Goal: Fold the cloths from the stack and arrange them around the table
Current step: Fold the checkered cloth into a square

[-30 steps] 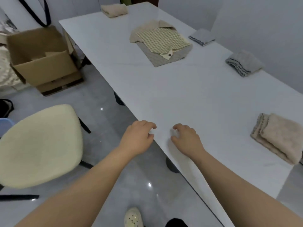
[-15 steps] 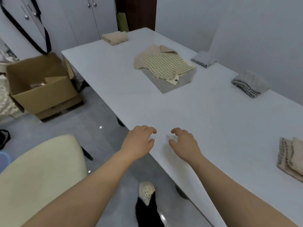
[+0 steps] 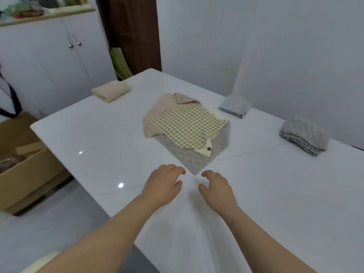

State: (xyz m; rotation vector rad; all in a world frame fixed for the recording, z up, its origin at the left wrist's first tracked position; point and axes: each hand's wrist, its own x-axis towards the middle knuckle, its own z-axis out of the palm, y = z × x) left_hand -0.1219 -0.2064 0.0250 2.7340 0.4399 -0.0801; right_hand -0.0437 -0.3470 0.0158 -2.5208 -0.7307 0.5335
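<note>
Far to the left of the stack of cloths (image 3: 187,133), off the table, a brown cardboard box (image 3: 25,168) stands open on the floor. Behind it, a white cabinet (image 3: 59,66) with 2 doors stands against the wall. On the white table (image 3: 94,138), left of the stack and toward the far edge, lies a folded beige cloth (image 3: 110,91), well apart from the stack.

The left hand (image 3: 162,187) is over the table on the near side of the stack, just left of the stack's nearest corner. It is palm down, its fingers loosely curled with nothing in them. I cannot tell whether the fingertips touch the tabletop.

The stack lies flat at the middle of the table, with 3 unfolded cloths in it. A grey bottom cloth (image 3: 193,160) has a corner pointing at the gap between the 2 hands. A beige unfolded cloth (image 3: 155,115) sticks out at the stack's left and far sides. A yellow-and-green checked cloth (image 3: 187,125) lies on top. A small cream tab (image 3: 207,149) with a dark button sits at the checked cloth's near corner.

The right hand (image 3: 216,191) is just right of that same grey corner, near the left hand but apart from it. Its fingers are likewise relaxed and curled, gripping nothing.

Right of the stack, near its far corner, lies a folded light grey cloth (image 3: 235,105). Farther right of the stack, on the wall side of the table, sits a folded grey cloth (image 3: 304,135) with dark edging.
</note>
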